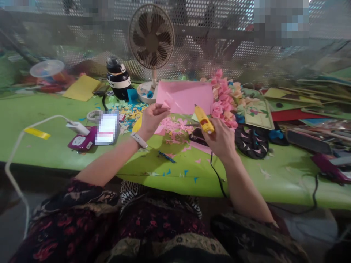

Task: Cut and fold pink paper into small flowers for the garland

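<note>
Dark floral clothing is cut off below. A yellow glue gun is gripped by the right hand, handle hidden, nozzle apart from the blurred pink scrap pinched by the left hand.

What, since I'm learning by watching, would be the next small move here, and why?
Probably bring the yellow glue gun toward the small pink piece: the right hand grips the gun, the left hand pinches the piece, and a gap separates them.
</note>
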A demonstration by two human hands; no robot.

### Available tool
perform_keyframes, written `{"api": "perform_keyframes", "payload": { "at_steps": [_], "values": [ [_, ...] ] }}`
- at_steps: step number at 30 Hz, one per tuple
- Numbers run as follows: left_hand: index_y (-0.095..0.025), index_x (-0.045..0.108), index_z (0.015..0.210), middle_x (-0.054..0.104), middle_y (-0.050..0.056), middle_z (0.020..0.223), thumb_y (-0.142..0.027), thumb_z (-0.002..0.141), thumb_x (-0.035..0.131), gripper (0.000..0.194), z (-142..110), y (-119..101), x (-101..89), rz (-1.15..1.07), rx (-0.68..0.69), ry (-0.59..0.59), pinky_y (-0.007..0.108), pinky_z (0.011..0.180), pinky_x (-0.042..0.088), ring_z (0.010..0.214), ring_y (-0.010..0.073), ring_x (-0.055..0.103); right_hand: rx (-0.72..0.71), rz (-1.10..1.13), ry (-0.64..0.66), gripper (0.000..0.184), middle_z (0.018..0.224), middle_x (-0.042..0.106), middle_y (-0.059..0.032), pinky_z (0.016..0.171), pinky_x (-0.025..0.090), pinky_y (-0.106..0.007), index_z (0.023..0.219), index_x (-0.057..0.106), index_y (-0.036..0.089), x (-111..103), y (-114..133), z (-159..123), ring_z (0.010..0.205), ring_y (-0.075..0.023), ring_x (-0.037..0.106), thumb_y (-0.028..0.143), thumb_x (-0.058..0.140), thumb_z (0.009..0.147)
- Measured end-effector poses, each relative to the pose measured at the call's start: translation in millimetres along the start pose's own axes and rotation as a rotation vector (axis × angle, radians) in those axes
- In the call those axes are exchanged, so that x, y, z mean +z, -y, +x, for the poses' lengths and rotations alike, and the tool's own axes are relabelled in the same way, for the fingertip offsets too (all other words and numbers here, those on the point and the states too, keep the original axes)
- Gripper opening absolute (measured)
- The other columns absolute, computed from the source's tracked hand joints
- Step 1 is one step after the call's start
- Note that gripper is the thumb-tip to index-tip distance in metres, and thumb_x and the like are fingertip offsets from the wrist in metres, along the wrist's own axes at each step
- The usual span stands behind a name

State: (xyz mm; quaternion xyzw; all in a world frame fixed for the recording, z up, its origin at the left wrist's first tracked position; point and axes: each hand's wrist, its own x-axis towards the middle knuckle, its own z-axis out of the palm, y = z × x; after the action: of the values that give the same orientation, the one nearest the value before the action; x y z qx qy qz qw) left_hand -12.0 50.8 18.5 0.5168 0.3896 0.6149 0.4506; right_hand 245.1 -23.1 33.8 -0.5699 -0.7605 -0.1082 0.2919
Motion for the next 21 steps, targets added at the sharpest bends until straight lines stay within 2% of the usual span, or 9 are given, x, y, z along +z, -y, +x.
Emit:
{"api": "perform_keyframes", "payload": {
  "at_steps": [2, 4, 9, 12, 14, 17, 21],
  "values": [
    [-0.015, 0.068, 0.085, 0.077, 0.007, 0.084, -0.020, 0.073, 0.079, 0.018, 13, 3, 8.8, 0.113, -0.007, 0.077, 0.032, 0.080, 0.057, 0.081, 0.0166, 0.072, 0.020, 0.030, -0.003, 0.029, 0.104, 0.071, -0.0134, 0.062, 0.046, -0.033, 0.114, 0.060, 0.019, 0, -2, 1, 0.086, -0.0276, 0.067, 0.032, 0.054, 0.089],
    [-0.014, 0.067, 0.078, 0.075, 0.006, 0.076, -0.017, 0.074, 0.075, 0.009, 24, 9, 16.1, 0.210, -0.002, 0.066, 0.030, 0.076, 0.056, 0.075, 0.0158, 0.071, 0.038, 0.049, 0.005, 0.028, 0.103, 0.071, -0.0131, 0.063, 0.047, -0.033, 0.113, 0.060, 0.020, 0, -4, 1, 0.086, -0.0278, 0.067, 0.032, 0.055, 0.088],
    [-0.015, 0.067, 0.078, 0.074, 0.002, 0.072, -0.017, 0.070, 0.077, 0.013, 33, 13, 21.1, 0.223, -0.050, 0.051, 0.027, 0.073, 0.055, 0.072, 0.0140, 0.069, 0.099, 0.121, 0.009, 0.029, 0.103, 0.072, -0.0124, 0.066, 0.050, -0.036, 0.111, 0.063, 0.019, 2, -9, 2, 0.081, -0.0272, 0.067, 0.032, 0.059, 0.086],
    [-0.014, 0.068, 0.079, 0.075, 0.005, 0.078, -0.028, 0.076, 0.076, 0.017, 24, 1, 16.6, 0.182, -0.042, 0.143, 0.026, 0.073, 0.056, 0.071, 0.0127, 0.069, 0.118, 0.320, -0.018, 0.025, 0.101, 0.071, -0.0104, 0.072, 0.055, -0.040, 0.107, 0.064, 0.020, 4, -10, 2, 0.084, -0.0265, 0.067, 0.035, 0.062, 0.086],
    [-0.015, 0.068, 0.080, 0.075, 0.007, 0.079, -0.036, 0.079, 0.075, 0.022, 12, -9, 11.1, 0.216, -0.075, 0.219, 0.025, 0.066, 0.055, 0.068, 0.0125, 0.069, 0.133, 0.588, -0.033, 0.024, 0.099, 0.071, -0.0083, 0.075, 0.058, -0.040, 0.104, 0.065, 0.022, 6, -7, 0, 0.087, -0.0252, 0.068, 0.039, 0.064, 0.087],
    [-0.018, 0.066, 0.082, 0.073, 0.006, 0.077, -0.041, 0.077, 0.076, 0.026, -11, -20, 0.9, 0.285, -0.077, 0.272, 0.024, 0.059, 0.054, 0.070, 0.0149, 0.071, 0.184, 0.955, 0.033, 0.027, 0.094, 0.069, -0.0062, 0.074, 0.061, -0.039, 0.101, 0.066, 0.022, 8, 5, -4, 0.082, -0.0220, 0.069, 0.044, 0.069, 0.086],
    [-0.019, 0.061, 0.076, 0.067, 0.000, 0.069, -0.039, 0.070, 0.083, 0.031, -33, -21, -9.6, 0.277, 0.015, 0.260, 0.023, 0.054, 0.051, 0.060, 0.0108, 0.063, 0.225, 1.102, 0.130, 0.029, 0.086, 0.066, -0.0033, 0.069, 0.062, -0.035, 0.097, 0.066, 0.021, 9, 23, -11, 0.073, -0.0179, 0.065, 0.046, 0.075, 0.083]
  ]
}}
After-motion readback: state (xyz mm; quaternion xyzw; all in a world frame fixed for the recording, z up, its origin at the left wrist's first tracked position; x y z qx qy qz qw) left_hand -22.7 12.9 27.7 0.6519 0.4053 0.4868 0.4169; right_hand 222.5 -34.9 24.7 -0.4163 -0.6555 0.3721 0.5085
